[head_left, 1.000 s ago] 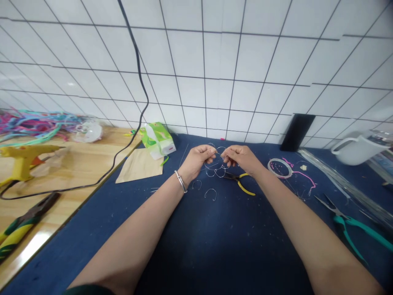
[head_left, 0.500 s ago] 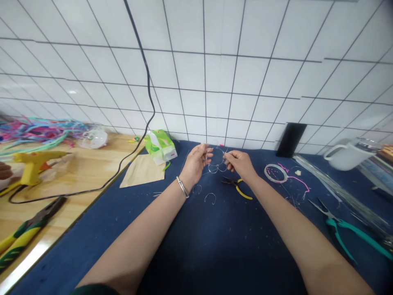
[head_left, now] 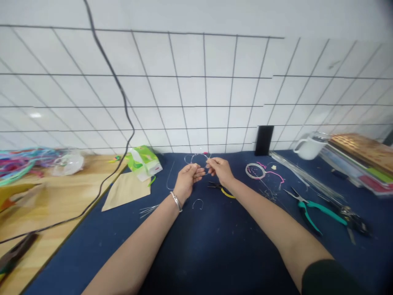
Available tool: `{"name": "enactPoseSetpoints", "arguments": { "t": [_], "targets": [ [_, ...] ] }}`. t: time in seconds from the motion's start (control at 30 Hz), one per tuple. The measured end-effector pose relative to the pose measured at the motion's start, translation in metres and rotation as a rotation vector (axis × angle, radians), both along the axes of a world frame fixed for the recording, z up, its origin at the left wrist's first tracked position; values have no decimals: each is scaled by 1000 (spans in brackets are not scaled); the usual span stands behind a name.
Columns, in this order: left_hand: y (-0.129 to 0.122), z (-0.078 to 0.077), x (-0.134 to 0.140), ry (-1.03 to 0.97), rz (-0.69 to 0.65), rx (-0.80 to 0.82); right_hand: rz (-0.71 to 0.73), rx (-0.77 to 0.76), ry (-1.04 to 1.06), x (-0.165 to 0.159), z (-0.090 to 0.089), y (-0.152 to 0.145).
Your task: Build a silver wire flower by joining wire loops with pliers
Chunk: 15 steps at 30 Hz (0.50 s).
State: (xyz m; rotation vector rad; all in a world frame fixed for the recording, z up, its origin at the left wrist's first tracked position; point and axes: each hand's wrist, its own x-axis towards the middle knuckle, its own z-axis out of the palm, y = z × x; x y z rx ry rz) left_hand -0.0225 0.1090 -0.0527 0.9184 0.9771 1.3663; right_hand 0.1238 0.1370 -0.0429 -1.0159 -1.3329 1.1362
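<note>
A thin, clear-looking wire shape with rounded loops [head_left: 199,156] stands up between my hands near the wall. My left hand [head_left: 188,179], with a silver bangle at the wrist, pinches its lower part between thumb and fingers. Close beside it, my right hand [head_left: 221,170] grips the same wire at the right with thumb and forefinger. The exact contact points are too fine to see. Below the hands lies a bent wire piece [head_left: 202,200] on the dark blue mat [head_left: 196,250]. Yellow-handled pliers [head_left: 227,193] lie partly behind my right forearm.
Right: a white ring with pink strip [head_left: 246,172], teal-handled pliers [head_left: 327,212], a wire bundle [head_left: 303,174], a white mug [head_left: 308,148] and stacked books [head_left: 365,164]. Left: a green tissue pack [head_left: 143,162], beige sheet [head_left: 127,190] and black cable [head_left: 101,188]. The tiled wall closes the back.
The camera has turned rightward and tilted, so table things appear farther left. My hands have come closer together on the wire shape. Another person's hand at the left edge has gone from view.
</note>
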Motion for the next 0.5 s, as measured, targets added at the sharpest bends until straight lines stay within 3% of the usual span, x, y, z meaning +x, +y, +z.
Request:
{"name": "enactPoseSetpoints", "arguments": {
  "t": [0.23,0.5],
  "targets": [
    [5,-6,-5,-27,3,-44,60,-46,105,-3,-11,-6],
    [7,-5,-7,-33,147,-12,213,-56,167,-3,-8,-13]
  ]
}}
